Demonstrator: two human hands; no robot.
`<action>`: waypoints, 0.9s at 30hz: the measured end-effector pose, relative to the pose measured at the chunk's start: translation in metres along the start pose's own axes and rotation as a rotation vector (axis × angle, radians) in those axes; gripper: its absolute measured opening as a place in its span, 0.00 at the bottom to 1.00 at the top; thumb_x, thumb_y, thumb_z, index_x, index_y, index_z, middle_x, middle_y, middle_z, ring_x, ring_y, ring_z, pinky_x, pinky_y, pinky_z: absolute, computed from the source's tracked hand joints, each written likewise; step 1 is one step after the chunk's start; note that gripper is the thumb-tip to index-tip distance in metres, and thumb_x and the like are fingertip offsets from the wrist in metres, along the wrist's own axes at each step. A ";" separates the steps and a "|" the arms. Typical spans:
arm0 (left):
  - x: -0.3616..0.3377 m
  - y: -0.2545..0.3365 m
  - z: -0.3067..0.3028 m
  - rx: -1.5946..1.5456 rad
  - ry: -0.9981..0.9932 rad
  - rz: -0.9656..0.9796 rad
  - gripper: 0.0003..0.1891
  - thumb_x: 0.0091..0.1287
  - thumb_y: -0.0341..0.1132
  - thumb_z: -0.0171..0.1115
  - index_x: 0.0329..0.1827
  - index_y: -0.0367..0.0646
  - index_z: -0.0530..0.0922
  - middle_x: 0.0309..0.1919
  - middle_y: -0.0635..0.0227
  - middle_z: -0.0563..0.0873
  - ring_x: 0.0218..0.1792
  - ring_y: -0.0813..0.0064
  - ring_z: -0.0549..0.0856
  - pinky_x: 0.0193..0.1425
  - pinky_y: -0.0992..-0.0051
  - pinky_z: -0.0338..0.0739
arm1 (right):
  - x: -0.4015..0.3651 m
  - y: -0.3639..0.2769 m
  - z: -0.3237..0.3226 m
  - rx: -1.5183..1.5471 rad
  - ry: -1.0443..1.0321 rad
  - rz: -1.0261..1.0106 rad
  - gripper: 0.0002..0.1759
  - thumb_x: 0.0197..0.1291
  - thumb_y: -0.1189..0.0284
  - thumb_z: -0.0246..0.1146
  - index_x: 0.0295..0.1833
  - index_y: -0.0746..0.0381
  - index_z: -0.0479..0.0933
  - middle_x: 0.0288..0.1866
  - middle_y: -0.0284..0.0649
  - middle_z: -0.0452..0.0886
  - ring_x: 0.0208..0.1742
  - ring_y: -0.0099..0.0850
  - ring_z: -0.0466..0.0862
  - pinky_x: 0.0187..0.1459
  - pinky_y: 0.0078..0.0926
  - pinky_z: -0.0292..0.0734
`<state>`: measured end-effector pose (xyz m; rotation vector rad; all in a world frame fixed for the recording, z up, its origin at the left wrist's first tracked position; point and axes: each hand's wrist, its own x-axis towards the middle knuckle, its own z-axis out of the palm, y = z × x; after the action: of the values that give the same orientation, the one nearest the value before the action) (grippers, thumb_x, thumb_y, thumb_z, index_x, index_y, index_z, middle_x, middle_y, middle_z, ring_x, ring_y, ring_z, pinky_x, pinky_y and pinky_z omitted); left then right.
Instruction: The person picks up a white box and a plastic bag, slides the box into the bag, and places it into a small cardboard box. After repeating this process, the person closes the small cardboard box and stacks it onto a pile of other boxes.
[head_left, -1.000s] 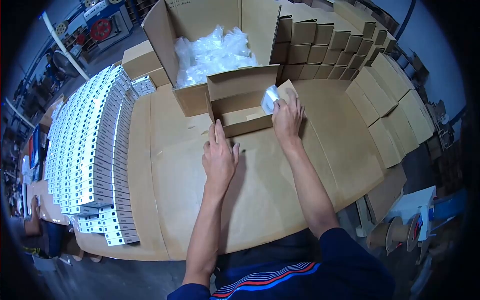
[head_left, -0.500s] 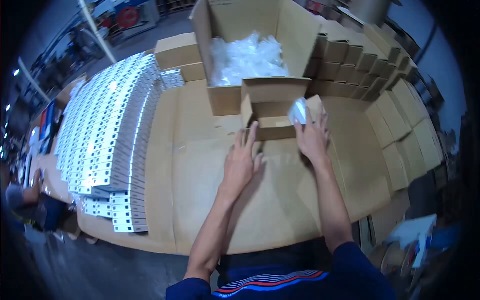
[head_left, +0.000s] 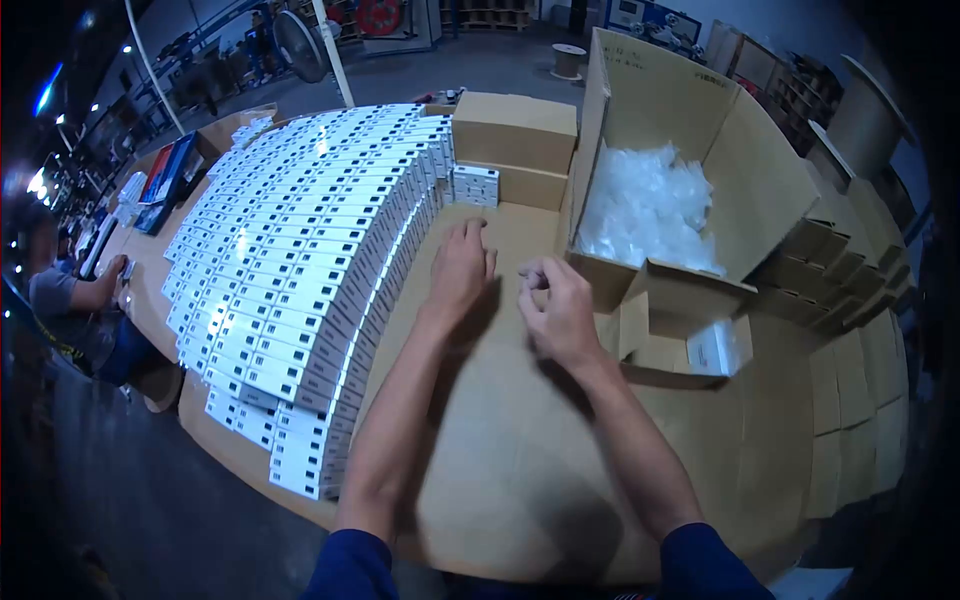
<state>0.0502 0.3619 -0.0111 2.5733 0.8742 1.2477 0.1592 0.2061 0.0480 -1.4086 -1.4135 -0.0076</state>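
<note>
My left hand (head_left: 462, 270) is over the cardboard-covered table, just right of the large stack of white boxes (head_left: 300, 270). Its fingers reach forward, slightly bent, with the thumb apart and nothing seen in them. My right hand (head_left: 562, 315) is in the air with its fingers curled inward, and no object shows in it. To its right stands a small open carton (head_left: 665, 375) with raised flaps. One white box (head_left: 712, 348) stands inside that carton at its right end. Neither hand touches the carton or the stack.
A big open carton (head_left: 765, 165) of clear plastic packing (head_left: 650, 205) stands behind the small one. Closed brown cartons (head_left: 515, 135) and a few white boxes (head_left: 475, 186) are at the back. More cartons (head_left: 860, 400) line the right side. A person (head_left: 75, 290) sits at far left.
Both hands have left the small carton and moved left toward the white stack. My right hand has let go of the white box inside it. The view has turned left.
</note>
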 end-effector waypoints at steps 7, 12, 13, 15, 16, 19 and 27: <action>0.081 -0.070 0.061 0.271 -0.001 0.170 0.30 0.64 0.24 0.57 0.72 0.32 0.68 0.68 0.46 0.75 0.72 0.49 0.73 0.76 0.61 0.69 | 0.041 0.068 0.069 0.045 0.057 0.306 0.08 0.71 0.76 0.62 0.38 0.69 0.78 0.26 0.52 0.82 0.28 0.54 0.85 0.35 0.44 0.79; 0.089 -0.080 0.067 0.371 0.046 0.199 0.20 0.62 0.29 0.58 0.58 0.36 0.78 0.53 0.57 0.81 0.59 0.57 0.80 0.64 0.60 0.74 | 0.047 0.091 0.088 -0.121 0.020 0.375 0.21 0.76 0.60 0.57 0.38 0.68 0.77 0.27 0.56 0.81 0.25 0.53 0.80 0.33 0.49 0.74; 0.091 -0.083 0.068 0.413 0.095 0.216 0.13 0.60 0.30 0.60 0.48 0.39 0.80 0.46 0.61 0.79 0.53 0.59 0.80 0.59 0.59 0.74 | 0.048 0.095 0.088 -0.164 -0.050 0.455 0.23 0.77 0.55 0.56 0.43 0.67 0.78 0.32 0.55 0.84 0.23 0.47 0.79 0.33 0.47 0.74; 0.082 -0.079 0.060 0.415 0.066 0.201 0.11 0.61 0.31 0.60 0.46 0.40 0.80 0.46 0.60 0.79 0.54 0.58 0.80 0.60 0.60 0.74 | 0.045 0.098 0.092 -0.128 -0.106 0.464 0.28 0.76 0.46 0.55 0.59 0.63 0.72 0.46 0.59 0.83 0.37 0.47 0.77 0.44 0.47 0.72; 0.078 -0.074 0.053 0.415 0.053 0.196 0.11 0.61 0.32 0.60 0.45 0.40 0.80 0.45 0.59 0.79 0.54 0.58 0.80 0.60 0.60 0.74 | 0.045 0.095 0.096 -0.051 -0.089 0.392 0.36 0.74 0.42 0.55 0.71 0.60 0.65 0.56 0.64 0.80 0.52 0.53 0.77 0.56 0.49 0.71; 0.056 -0.045 0.025 0.266 0.180 0.177 0.11 0.61 0.29 0.62 0.46 0.37 0.79 0.49 0.55 0.79 0.54 0.54 0.79 0.59 0.59 0.73 | 0.042 0.082 0.096 0.196 -0.145 0.406 0.55 0.69 0.34 0.55 0.85 0.52 0.35 0.77 0.67 0.63 0.77 0.58 0.65 0.76 0.50 0.59; -0.010 0.042 -0.051 -0.009 0.231 0.099 0.18 0.54 0.16 0.72 0.47 0.35 0.78 0.49 0.53 0.80 0.50 0.53 0.83 0.54 0.62 0.81 | 0.049 0.035 0.060 0.652 -0.136 0.309 0.42 0.72 0.71 0.64 0.84 0.54 0.50 0.66 0.52 0.79 0.59 0.35 0.83 0.60 0.33 0.79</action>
<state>0.0249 0.3165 0.0306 2.5285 0.7841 1.5982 0.1597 0.2897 0.0321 -1.0666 -1.1399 0.6979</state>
